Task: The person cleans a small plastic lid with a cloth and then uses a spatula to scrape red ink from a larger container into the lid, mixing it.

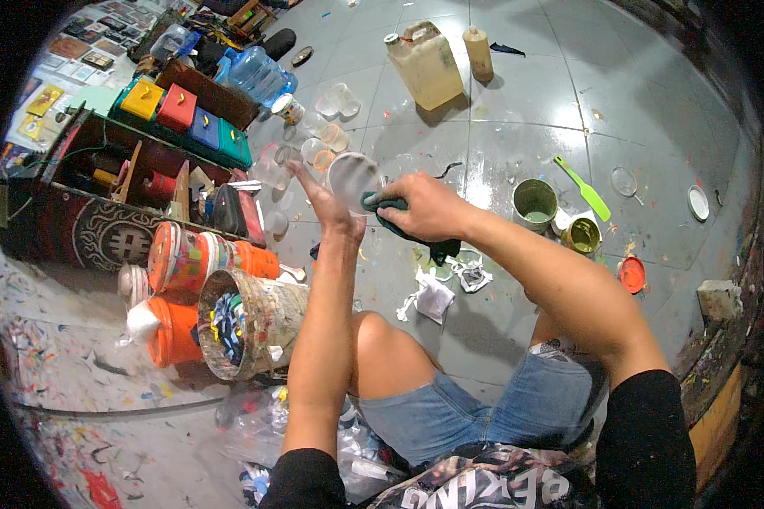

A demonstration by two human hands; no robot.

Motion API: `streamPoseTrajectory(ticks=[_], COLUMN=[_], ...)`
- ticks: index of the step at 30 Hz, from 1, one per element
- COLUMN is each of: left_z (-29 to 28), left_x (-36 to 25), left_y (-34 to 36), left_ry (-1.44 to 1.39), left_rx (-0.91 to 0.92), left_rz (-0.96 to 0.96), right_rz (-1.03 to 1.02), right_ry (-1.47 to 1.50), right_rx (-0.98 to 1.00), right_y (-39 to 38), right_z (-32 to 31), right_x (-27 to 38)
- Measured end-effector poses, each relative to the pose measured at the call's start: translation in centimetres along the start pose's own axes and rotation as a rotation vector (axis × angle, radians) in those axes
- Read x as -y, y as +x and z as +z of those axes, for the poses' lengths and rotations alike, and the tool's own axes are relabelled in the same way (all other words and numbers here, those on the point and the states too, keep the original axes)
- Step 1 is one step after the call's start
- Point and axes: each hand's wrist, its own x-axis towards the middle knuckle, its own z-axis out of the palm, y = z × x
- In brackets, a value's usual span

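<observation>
In front of me, my left hand (329, 202) grips a round translucent plastic cup (354, 176) from its left side and below. The fingers behind the cup are partly hidden. My right hand (429, 206) is closed on a dark green cloth (396, 222), pressing a bunched part of it to the cup's right edge. A loose end of cloth hangs below that hand. Beneath it on the floor lies a crumpled white cloth with strings (434, 295). Several clear cups (338, 100) stand beyond my left hand.
A paint-smeared bucket of scraps (267, 318) stands left, beside orange buckets (174, 331). Ahead are a yellowish jerrycan (424, 68) and a bottle (478, 55). An open can (535, 204), a smaller can (582, 235) and a green spatula (584, 188) sit right.
</observation>
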Motion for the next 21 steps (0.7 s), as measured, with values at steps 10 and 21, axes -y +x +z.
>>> streamPoseTrajectory(ticks=[10, 21], left_z=[0.0, 3.9], left_x=[1.1, -0.3], left_y=[0.4, -3.2], left_ry=[-0.088, 0.075], left_rx=[-0.143, 0.212], left_rz=[0.009, -0.266], right_rz=[-0.1, -0.087], right_ry=[-0.197, -0.208], right_rx=[-0.404, -0.602], right_y=[-0.2, 1.1], right_z=[0.7, -2.9], right_x=[2.7, 1.2])
